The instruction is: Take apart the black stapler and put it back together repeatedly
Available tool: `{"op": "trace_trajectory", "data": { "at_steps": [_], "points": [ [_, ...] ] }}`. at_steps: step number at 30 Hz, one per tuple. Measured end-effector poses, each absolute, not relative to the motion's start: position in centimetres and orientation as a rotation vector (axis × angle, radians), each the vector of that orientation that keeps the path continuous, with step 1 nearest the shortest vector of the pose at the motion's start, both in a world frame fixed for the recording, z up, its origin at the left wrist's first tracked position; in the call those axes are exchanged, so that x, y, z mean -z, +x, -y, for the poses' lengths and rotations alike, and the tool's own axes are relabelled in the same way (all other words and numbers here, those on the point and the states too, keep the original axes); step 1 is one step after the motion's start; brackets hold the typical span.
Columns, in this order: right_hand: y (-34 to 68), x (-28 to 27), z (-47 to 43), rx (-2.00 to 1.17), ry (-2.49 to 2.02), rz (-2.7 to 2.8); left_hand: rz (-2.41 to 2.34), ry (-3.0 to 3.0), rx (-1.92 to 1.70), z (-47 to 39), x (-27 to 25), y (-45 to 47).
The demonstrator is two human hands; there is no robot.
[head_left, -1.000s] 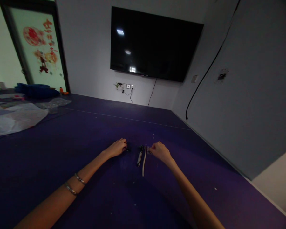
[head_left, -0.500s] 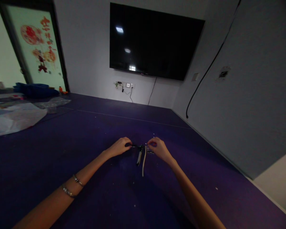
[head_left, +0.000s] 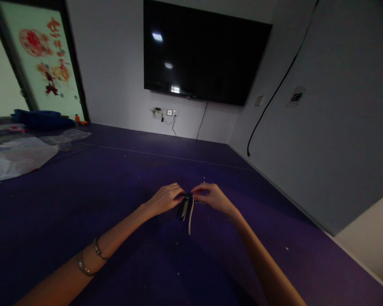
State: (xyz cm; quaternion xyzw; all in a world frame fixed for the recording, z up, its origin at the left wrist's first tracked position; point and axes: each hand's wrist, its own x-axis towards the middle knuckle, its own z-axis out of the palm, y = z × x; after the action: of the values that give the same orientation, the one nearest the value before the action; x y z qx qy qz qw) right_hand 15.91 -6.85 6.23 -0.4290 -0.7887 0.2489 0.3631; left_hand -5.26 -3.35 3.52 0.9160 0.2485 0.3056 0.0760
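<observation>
On the purple surface (head_left: 140,255), my left hand (head_left: 166,199) is closed in a pinch on a small dark piece (head_left: 187,195), too small to name. My right hand (head_left: 212,197) pinches at the same spot from the other side, close to the top end of a pale cord-like strip (head_left: 190,219). Whether it grips the strip or the dark piece cannot be made out. Just left of the strip lies a dark object with a pale edge (head_left: 184,209), like a tool handle. A small, partly clear item (head_left: 199,202) sits under my right fingers.
Small white bits (head_left: 287,248) are scattered over the surface. At the left lie white plastic sheeting (head_left: 22,160), a blue cloth-like bundle (head_left: 43,119) and a small orange object (head_left: 79,120). A television (head_left: 207,53) hangs on the wall; a black cable (head_left: 274,91) dangles at right.
My hands have come together; the left moved right and the right moved slightly left, so their fingertips now nearly meet over the dark piece. The view has shifted slightly.
</observation>
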Motion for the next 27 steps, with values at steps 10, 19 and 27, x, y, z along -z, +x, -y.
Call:
{"op": "trace_trajectory", "data": {
  "at_steps": [10,19,27],
  "points": [
    [16.0,-5.8,6.6,-0.374,-1.084,2.177,-0.756,2.928,-0.985,2.9,-3.1,-4.7],
    [18.7,-5.1,5.1,-0.283,-1.179,2.121,-0.748,2.949,-0.867,1.4,-3.5,-2.5],
    [22.0,-0.7,2.3,-0.313,-1.325,2.035,-0.915,2.95,-0.51,-1.7,-0.1,0.8]
  ]
}}
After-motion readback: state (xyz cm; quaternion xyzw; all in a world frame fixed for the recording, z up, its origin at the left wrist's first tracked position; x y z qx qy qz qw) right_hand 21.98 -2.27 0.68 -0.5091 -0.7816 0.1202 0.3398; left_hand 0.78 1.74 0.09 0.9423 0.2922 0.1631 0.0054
